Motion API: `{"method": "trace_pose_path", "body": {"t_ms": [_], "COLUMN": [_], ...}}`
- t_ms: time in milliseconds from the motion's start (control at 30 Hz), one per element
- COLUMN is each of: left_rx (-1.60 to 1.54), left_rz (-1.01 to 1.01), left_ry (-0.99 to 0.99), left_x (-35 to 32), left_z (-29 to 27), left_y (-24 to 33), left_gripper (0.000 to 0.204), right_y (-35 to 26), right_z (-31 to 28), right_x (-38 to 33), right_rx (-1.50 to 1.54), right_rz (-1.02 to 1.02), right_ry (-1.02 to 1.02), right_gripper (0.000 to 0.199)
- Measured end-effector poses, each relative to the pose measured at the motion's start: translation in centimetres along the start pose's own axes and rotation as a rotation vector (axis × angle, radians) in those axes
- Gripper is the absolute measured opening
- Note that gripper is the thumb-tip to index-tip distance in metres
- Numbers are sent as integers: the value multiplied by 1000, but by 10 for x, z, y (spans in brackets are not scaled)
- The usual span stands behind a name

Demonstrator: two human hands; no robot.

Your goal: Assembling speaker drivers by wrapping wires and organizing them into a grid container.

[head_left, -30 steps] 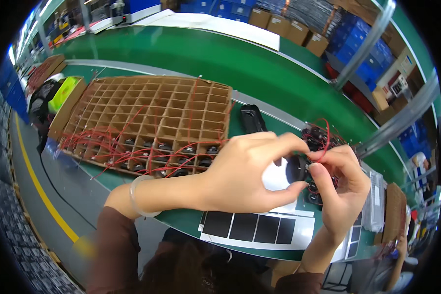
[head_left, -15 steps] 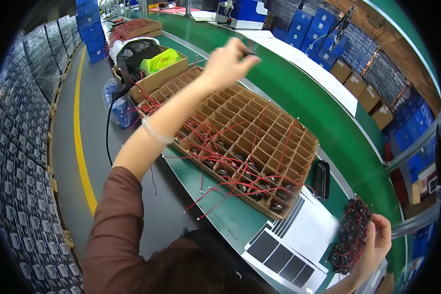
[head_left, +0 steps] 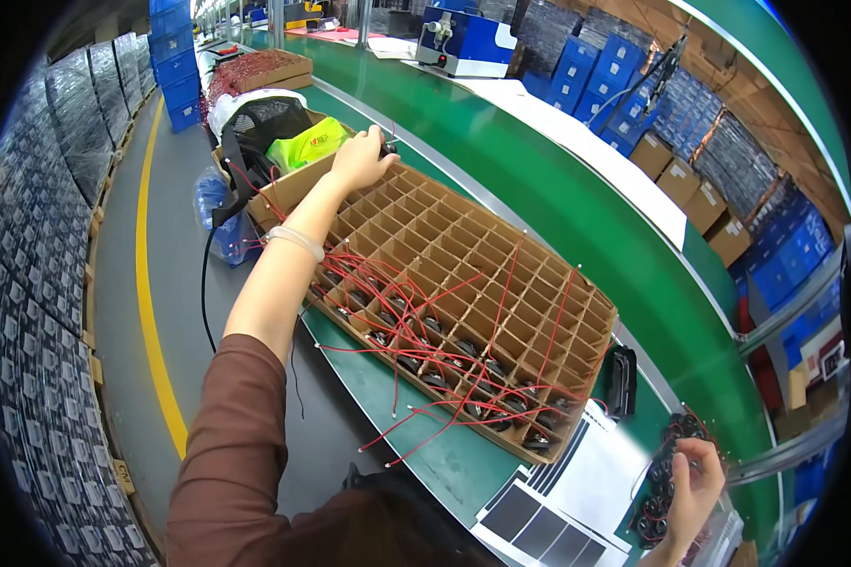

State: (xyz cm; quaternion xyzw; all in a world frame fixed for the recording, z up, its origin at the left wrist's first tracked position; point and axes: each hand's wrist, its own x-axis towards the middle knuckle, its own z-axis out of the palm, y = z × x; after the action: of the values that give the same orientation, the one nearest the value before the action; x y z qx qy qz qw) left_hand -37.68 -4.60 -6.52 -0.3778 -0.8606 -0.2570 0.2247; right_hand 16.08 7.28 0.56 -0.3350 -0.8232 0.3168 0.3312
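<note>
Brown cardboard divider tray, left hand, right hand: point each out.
Brown cardboard divider tray (head_left: 501, 274), head view, on an empty cell wall.
Left hand (head_left: 359, 161), head view, back of hand.
Right hand (head_left: 695, 487), head view, back of hand.

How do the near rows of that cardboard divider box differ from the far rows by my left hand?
In the cardboard divider box, the near rows hold small round black parts with red wires trailing out over the edge; the far rows look empty, showing bare brown cardboard. The left hand reaches a far corner cell, while the right hand holds a cluster of black parts off the box. Both rows share same-sized square cells.
</note>
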Motion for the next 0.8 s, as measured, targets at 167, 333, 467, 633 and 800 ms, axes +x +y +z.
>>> {"method": "trace_pose_path", "body": {"t_ms": [167,333,467,633,800], "left_rx": [48,239,305,336,243], "left_rz": [9,68,66,-7,-115], "left_ry": [-93,-69,-199,-440,-205], "left_x": [-1,-7,2,12,23], "left_z": [20,15,14,-1,-1], "left_y": [-16,-2,-15,4,14], "left_gripper": [44,44,36,32,32], "right_y": [3,3,4,7,-1], "right_z": [5,6,7,10,1], "right_x": [4,4,3,5,2], "right_rx": [-48,-76,-76,-81,-150], "right_rz": [38,48,60,85,122], "right_ry": [1,-23,-45,-74,-85], "right_gripper": [12,9,10,8,6]}}
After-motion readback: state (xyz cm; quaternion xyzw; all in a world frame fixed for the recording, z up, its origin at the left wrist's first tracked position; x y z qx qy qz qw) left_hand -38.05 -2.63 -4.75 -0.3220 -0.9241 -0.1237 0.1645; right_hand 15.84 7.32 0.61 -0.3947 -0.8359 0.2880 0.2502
